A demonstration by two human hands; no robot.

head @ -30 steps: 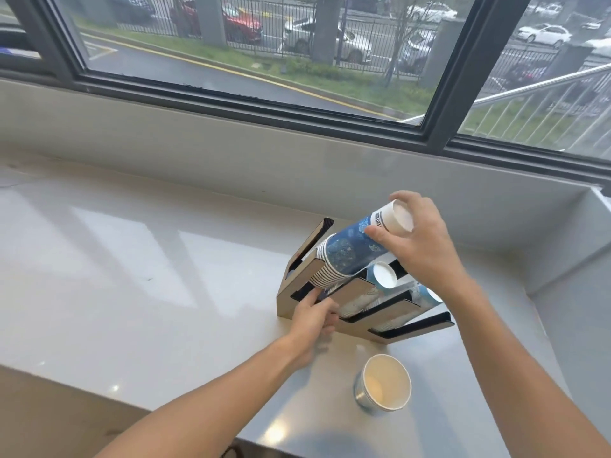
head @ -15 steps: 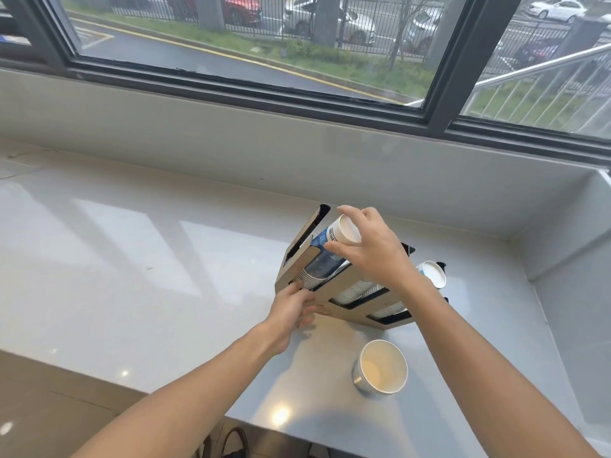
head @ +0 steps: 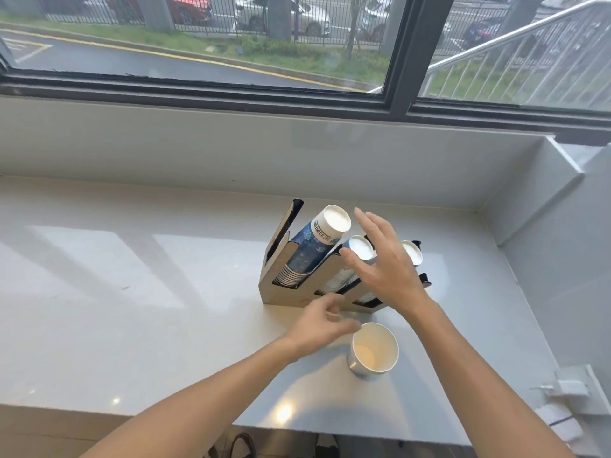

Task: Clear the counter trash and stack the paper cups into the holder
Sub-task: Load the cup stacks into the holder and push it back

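A wooden cup holder (head: 281, 294) with three slanted slots stands on the white counter (head: 132, 292). A stack of blue paper cups (head: 314, 246) lies in its left slot, bottoms up. Two more stacks (head: 362, 247) (head: 412, 252) fill the other slots, partly hidden by my right hand (head: 383, 269), which hovers open over the holder and holds nothing. My left hand (head: 319, 325) is open just in front of the holder, its fingertips close to the rim of a loose upright stack of paper cups (head: 373, 350) standing on the counter.
A low white wall and a dark-framed window run behind the counter. The counter ends at a side wall on the right, where a small white fitting (head: 575, 391) sits. The counter's front edge is near my forearms.
My right hand has let go of the blue cup stack, which now rests in the left slot. My left hand has left the holder's base and moved toward the loose cups.
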